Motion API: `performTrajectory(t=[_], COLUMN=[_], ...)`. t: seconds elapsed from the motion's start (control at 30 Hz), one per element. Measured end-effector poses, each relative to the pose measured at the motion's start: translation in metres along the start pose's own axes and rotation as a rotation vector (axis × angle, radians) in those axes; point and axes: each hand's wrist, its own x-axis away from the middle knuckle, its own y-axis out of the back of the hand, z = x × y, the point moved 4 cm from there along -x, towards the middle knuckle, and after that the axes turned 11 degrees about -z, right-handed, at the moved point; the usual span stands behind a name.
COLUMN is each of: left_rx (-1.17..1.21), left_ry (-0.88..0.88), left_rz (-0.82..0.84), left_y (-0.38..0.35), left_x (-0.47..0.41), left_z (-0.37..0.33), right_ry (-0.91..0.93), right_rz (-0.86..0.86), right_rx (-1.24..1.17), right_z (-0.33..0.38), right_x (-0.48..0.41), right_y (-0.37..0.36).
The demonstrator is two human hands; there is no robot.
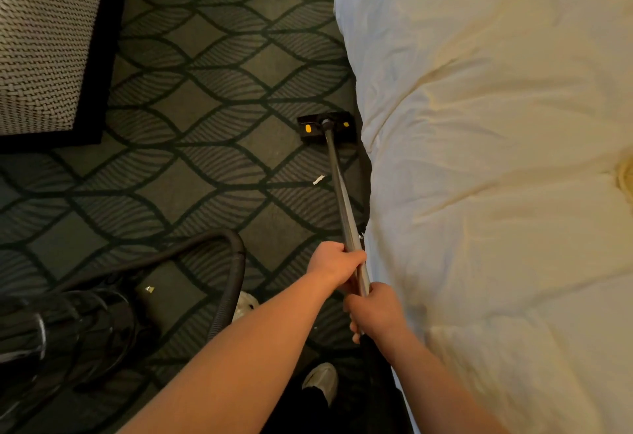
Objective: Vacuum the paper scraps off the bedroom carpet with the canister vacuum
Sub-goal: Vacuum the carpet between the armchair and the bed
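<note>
I hold the vacuum's metal wand [339,187] with both hands. My left hand [334,264] grips it higher up the tube, and my right hand [375,313] grips it just below, at the handle end. The black floor head [325,127] with yellow tabs lies flat on the patterned carpet [191,97], close to the bed's edge. A white paper scrap [318,179] lies on the carpet just left of the wand. A smaller scrap [149,289] lies near the black canister [61,334] at lower left. The black hose [229,279] loops from the canister.
The bed with a white duvet [496,159] fills the right side. A woven bench or ottoman with a dark frame [44,39] stands at upper left. A pale crumpled thing [245,305] lies behind the hose. My shoe [322,382] is at the bottom.
</note>
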Motion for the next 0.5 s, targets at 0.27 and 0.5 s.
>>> performTrajectory(t=[0.27,0.5], left_rx=[-0.072,-0.142], left_ry=[0.074,0.041], left_rz=[0.035,0.011], left_y=[0.009,0.030], left_x=[0.000,0.013], left_z=[-0.005,-0.020], right_ry=[-0.090,-0.158], right_rz=[0.079,0.174], right_rx=[-0.069,-0.130], right_z=[0.005,0.031], right_x=[0.008,0.037], right_y=[-0.006,-0.002])
